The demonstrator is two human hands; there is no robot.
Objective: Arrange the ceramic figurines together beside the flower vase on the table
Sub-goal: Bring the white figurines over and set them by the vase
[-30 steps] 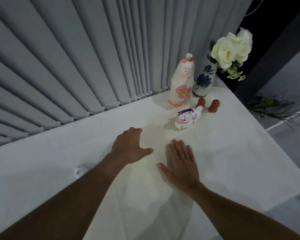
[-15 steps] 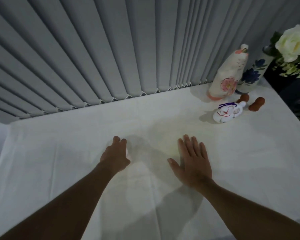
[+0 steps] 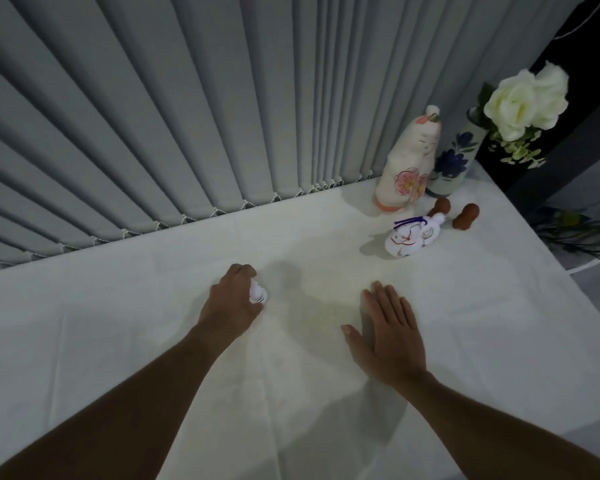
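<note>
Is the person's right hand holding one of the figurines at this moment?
No, the right hand lies flat and open on the white tablecloth, while the left hand grips the small white figurine.

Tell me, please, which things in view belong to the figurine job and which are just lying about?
Part of the job:
small white figurine, held in the left hand
tall cat figurine
white figurine with purple cord
two brown figurines
flower vase
table

Just lying about:
grey blinds
greenery beyond the table
right hand, resting flat
</note>
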